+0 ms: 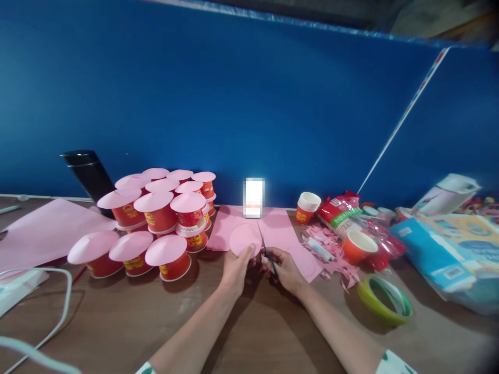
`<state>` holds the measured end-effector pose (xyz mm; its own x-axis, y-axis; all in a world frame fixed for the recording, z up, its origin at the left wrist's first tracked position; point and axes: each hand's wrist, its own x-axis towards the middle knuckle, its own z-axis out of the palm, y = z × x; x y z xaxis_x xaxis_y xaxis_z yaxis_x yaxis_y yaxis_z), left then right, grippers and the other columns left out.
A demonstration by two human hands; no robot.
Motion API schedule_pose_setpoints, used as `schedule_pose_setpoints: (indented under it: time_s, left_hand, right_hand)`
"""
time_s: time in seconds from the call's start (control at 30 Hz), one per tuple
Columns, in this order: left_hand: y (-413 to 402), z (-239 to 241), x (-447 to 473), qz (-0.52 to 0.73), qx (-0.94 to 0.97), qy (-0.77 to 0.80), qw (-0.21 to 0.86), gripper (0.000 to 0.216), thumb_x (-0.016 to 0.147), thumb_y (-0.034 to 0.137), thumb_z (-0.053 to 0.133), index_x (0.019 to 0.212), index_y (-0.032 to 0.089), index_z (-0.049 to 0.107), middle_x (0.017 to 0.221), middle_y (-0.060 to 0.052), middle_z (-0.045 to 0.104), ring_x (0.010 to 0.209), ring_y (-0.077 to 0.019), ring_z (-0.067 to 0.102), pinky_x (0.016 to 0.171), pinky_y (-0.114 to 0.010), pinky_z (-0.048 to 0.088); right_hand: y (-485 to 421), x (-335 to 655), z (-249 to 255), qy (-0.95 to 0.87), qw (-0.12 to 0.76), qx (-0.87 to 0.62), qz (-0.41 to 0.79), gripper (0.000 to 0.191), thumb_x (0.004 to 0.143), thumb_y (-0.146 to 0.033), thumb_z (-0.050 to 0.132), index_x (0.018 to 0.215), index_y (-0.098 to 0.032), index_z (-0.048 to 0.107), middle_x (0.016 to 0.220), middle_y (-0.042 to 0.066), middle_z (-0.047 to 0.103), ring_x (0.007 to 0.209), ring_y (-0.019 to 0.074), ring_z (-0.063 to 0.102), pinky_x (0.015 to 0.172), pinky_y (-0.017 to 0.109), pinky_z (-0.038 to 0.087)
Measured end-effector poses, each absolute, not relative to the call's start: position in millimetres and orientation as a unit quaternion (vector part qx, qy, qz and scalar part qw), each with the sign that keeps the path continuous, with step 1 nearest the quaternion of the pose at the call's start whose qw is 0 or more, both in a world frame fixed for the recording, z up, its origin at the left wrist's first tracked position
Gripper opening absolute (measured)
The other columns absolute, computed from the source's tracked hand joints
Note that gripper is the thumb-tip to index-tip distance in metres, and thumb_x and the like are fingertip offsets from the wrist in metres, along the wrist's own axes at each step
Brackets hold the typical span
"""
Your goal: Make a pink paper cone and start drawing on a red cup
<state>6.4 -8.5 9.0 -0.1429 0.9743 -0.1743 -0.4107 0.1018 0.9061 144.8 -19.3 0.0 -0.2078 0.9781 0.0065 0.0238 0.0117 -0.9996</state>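
Note:
My left hand (236,266) pinches a round pink paper disc (244,238) by its lower edge, holding it just above the table. My right hand (284,267) grips small scissors (266,250), whose blades point up along the disc's right edge. Under both lies a pink paper sheet (275,228) with curved cut-outs. To the left stands a cluster of several red paper cups (158,221), upside down or stacked, each topped with a pink disc.
A black flask (89,174) leans behind the cups. A large pink sheet (42,234) lies far left. A stack of cups (307,206), an upright red cup (356,246), pink scraps (336,262), a green tape roll (384,301) and bags (444,249) fill the right.

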Motion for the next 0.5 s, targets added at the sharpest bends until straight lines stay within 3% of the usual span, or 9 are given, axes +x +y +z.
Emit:
schedule_pose_setpoints:
  time_s: [0.5]
  left_hand:
    - [-10.2,10.8,7.5,0.596,0.305,0.466,0.578,0.036,0.055,0.040,0.077,0.070,0.010,0.065,0.051,0.000,0.057,0.042,-0.0090,0.048,0.042,-0.021,0.038]
  right_hand:
    - [-20.2,144.6,3.2,-0.569,0.445,-0.432,0.540,0.042,0.075,-0.046,0.066,0.102,-0.015,0.058,0.065,-0.002,0.056,0.050,0.0090,0.052,0.038,0.017,0.037]
